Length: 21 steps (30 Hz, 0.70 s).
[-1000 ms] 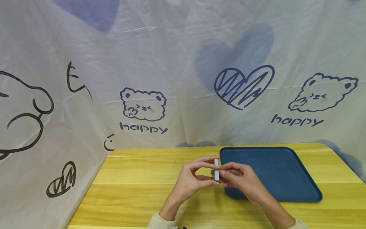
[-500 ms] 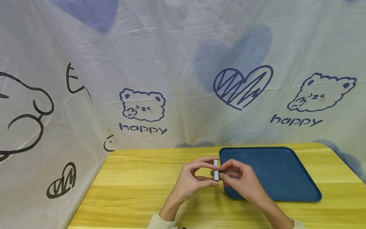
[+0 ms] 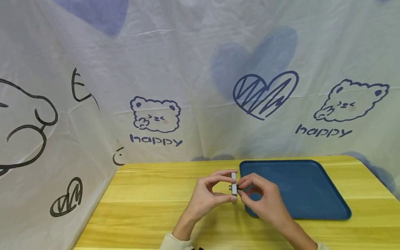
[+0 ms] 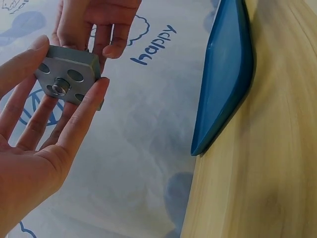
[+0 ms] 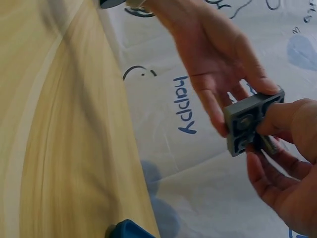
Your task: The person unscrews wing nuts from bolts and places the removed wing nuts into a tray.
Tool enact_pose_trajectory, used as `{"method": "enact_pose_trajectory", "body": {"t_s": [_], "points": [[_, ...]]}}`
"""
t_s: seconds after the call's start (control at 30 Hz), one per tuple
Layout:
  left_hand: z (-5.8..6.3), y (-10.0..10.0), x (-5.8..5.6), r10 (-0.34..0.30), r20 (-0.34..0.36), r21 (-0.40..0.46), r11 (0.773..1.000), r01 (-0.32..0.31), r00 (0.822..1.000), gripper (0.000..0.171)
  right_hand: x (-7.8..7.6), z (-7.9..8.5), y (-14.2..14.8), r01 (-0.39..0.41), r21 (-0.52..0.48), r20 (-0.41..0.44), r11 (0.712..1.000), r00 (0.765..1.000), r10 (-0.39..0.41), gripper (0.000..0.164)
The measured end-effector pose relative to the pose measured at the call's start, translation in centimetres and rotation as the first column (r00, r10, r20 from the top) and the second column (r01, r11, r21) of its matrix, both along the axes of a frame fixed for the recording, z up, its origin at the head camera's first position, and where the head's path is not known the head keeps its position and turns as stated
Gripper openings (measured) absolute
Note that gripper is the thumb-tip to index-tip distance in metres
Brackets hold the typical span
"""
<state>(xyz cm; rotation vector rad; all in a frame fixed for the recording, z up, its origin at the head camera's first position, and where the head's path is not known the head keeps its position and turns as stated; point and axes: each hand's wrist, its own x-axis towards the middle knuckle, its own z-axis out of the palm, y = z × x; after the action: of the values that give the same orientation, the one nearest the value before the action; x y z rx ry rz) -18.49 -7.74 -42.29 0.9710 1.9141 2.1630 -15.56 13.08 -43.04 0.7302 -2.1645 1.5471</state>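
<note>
A small grey square block [image 3: 234, 184] with round holes is held upright over the table by my left hand [image 3: 203, 194], thumb below and fingers above in the head view. In the left wrist view, a shiny round stud [image 4: 60, 87] sticks out of the block's middle. On the opposite face, my right hand [image 3: 265, 199] pinches a small dark piece [image 3: 239, 187] right at the block. The right wrist view shows hollows in this face and the right thumb over its middle. Fingers hide most of the small piece, so I cannot tell its kind.
A blue rectangular tray [image 3: 297, 187] lies on the right of the yellow wooden table [image 3: 147, 208], its left edge behind the right hand. A pale cloth [image 3: 200, 139] with printed bears and hearts hangs behind and along the left.
The block has shifted slightly left. My right thumb and fingers have changed their hold on the small dark piece, with the thumb now lower and the hand more spread. My left hand keeps its grip.
</note>
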Motion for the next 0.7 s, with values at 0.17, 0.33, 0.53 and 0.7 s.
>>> {"method": "enact_pose_trajectory", "body": {"t_s": [0.17,0.33,0.53,0.7], "points": [[0.1,-0.2,-0.2,0.036,-0.032,0.006,0.999,-0.035,0.999,0.038,-0.3,-0.4,-0.3,0.045,0.070,-0.233,0.997,0.972,-0.027,0.033],[0.1,-0.4,-0.3,0.052,-0.046,-0.005,0.999,-0.052,0.998,0.038,-0.5,-0.7,-0.2,0.058,0.105,-0.261,0.993,0.965,-0.029,0.034],[0.2,-0.4,-0.2,0.047,0.022,0.000,0.999,-0.047,0.999,0.040,-0.3,0.2,0.6,-0.047,-0.006,-0.011,0.999,0.999,0.047,0.019],[0.3,-0.3,0.0,0.020,0.057,0.021,1.000,-0.021,0.998,0.040,-0.6,0.7,1.4,-0.040,-0.128,0.256,0.991,0.964,0.072,0.014]]}}
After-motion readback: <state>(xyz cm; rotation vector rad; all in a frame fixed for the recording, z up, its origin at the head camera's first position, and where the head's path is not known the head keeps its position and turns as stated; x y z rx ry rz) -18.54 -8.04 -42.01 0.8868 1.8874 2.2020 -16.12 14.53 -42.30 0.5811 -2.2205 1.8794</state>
